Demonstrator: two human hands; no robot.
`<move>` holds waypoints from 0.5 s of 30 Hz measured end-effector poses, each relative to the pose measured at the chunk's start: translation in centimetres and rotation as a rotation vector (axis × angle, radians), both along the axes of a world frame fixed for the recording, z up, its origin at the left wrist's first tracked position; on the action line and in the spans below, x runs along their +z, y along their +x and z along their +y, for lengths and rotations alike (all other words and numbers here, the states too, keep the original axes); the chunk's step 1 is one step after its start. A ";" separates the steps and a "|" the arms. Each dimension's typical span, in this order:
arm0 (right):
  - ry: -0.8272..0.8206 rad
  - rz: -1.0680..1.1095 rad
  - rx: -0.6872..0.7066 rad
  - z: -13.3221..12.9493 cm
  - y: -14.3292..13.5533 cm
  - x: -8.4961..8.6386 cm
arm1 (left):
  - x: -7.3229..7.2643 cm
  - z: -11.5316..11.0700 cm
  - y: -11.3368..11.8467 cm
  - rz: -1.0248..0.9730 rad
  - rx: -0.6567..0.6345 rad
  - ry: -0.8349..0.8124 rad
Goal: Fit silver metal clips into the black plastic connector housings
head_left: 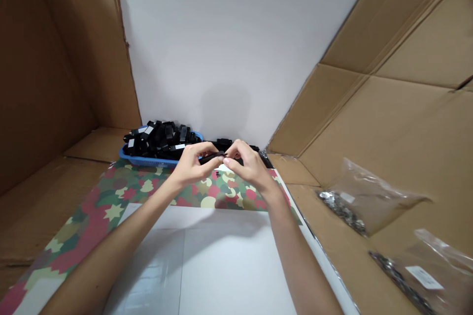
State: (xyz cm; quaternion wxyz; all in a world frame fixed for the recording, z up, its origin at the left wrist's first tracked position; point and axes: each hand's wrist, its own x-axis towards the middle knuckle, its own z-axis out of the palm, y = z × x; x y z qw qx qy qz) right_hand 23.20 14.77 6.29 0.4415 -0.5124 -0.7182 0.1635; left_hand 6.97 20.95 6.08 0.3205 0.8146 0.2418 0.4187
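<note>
The bare, slender left forearm (127,236) and bare, slender right forearm (295,246) reach forward, slanting inward toward each other. The bare left hand (192,163) and bare right hand (250,162) are close together, thumb tips almost meeting, fingers curved, each thumb-and-forefinger grip drawn into a pinch.

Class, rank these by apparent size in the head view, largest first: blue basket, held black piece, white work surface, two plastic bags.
1. White work surface
2. Upper plastic bag and lower plastic bag: alike; the lower is nearer and cropped, so unranked
3. Blue basket
4. Black piece
</note>
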 end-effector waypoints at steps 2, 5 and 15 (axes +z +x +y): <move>-0.078 0.014 0.047 0.1 0.6 0.0 | -0.2 0.1 0.1 -0.003 -0.045 -0.083; -0.135 0.005 0.095 0.3 1.2 -0.1 | -0.7 0.2 0.4 -0.006 -0.142 -0.242; -0.009 0.169 -0.081 -0.6 5.8 1.4 | -5.2 2.3 1.8 0.471 0.004 -0.169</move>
